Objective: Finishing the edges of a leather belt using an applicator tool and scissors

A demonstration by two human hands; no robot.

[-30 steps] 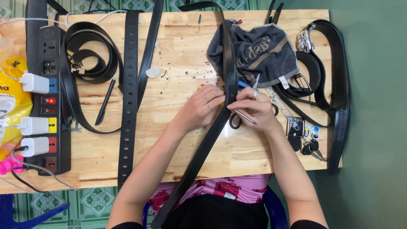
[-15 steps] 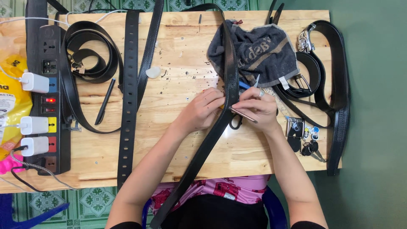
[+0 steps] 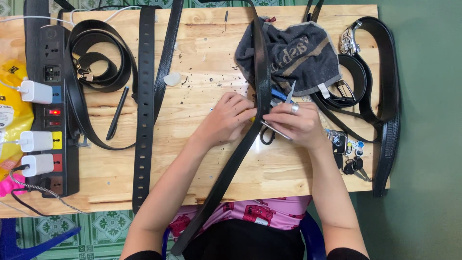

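A long black leather belt (image 3: 231, 163) runs from my lap up across the wooden table (image 3: 202, 67) and over a grey cloth (image 3: 298, 53). My left hand (image 3: 228, 118) pinches the belt from its left side. My right hand (image 3: 298, 125), wearing a ring, grips the belt's right edge together with a pair of scissors (image 3: 276, 131) whose black handles show under the fingers. Both hands meet at the same spot on the belt.
Several black belts lie about: a coiled one (image 3: 96, 62) at the far left, flat straps (image 3: 144, 106) beside it, and looped belts with buckles (image 3: 375, 91) at the right. A black power strip (image 3: 50, 110) with white chargers lines the left edge. A pen (image 3: 118, 113) and keys (image 3: 349, 154) rest nearby.
Both hands have stayed on the belt, shifting only slightly; the right hand's fingers have drawn in closer over the scissors and belt edge.
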